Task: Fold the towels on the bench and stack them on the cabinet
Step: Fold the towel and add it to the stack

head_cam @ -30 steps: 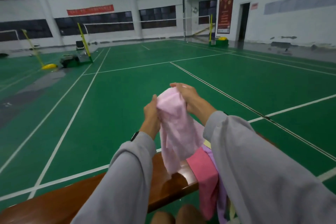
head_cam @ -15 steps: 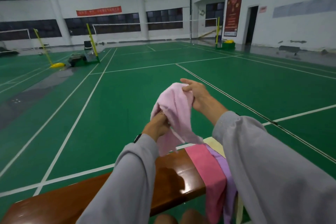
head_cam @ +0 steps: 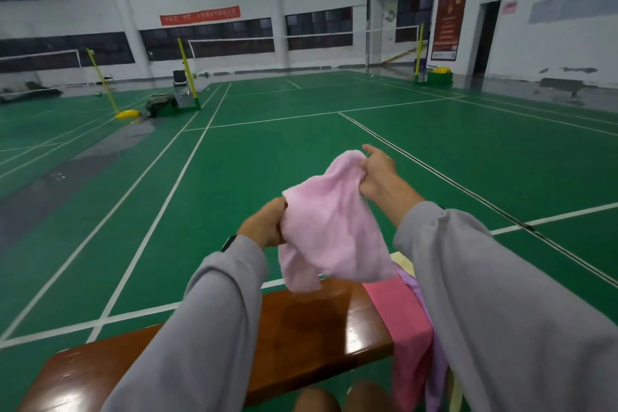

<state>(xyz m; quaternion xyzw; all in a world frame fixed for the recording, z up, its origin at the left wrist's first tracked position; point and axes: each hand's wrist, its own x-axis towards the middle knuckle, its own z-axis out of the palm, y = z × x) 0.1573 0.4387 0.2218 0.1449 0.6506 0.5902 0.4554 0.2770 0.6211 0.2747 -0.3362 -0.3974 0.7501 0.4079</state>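
Note:
I hold a light pink towel [head_cam: 331, 224] in the air above the brown wooden bench [head_cam: 301, 331]. My left hand [head_cam: 264, 226] grips its lower left edge. My right hand [head_cam: 376, 174] pinches its upper corner, higher and farther out. The towel hangs crumpled between them, its bottom just over the bench top. More towels lie draped over the bench on the right: a darker pink towel [head_cam: 401, 321], a lilac towel [head_cam: 414, 288] and a pale yellow towel [head_cam: 403, 264], partly hidden by my right sleeve. No cabinet is in view.
Beyond the bench spreads a green badminton court floor [head_cam: 301, 144] with white lines. Yellow net posts [head_cam: 187, 73] and a chair [head_cam: 180, 87] stand far off at the left. My knees [head_cam: 334, 398] show under the bench's near edge.
My hands have drawn apart, the right one up and to the right, the left one lower, spreading the pink towel wider. The towel's hanging end has lifted off the bench.

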